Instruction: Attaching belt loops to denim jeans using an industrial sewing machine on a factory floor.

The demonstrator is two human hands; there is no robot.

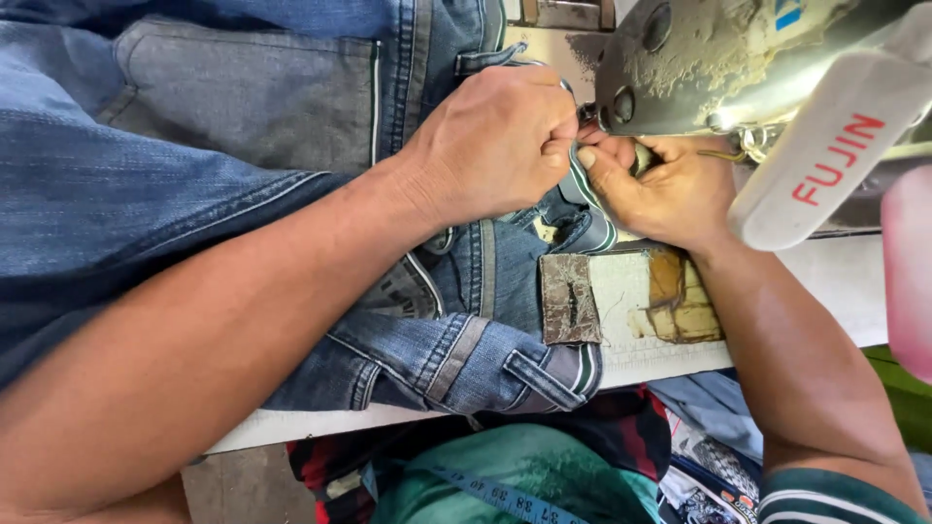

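A pair of blue denim jeans [194,146] lies spread over the white sewing table [835,281], waistband and belt loops bunched toward me. My left hand [495,141] is closed on the waistband fabric right at the needle area of the sewing machine [718,58]. Opposite it, my right hand [660,189] pinches a green and white striped lining edge [585,189] of the same jeans under the machine head. Both thumbs nearly touch. The needle itself is hidden behind my fingers.
The dusty machine head carries a white lamp arm [825,146] at the right. Worn tape patches [621,301] cover the table near its front edge. A blue measuring tape [505,495] hangs over my green shirt below. More cloth lies under the table at lower right.
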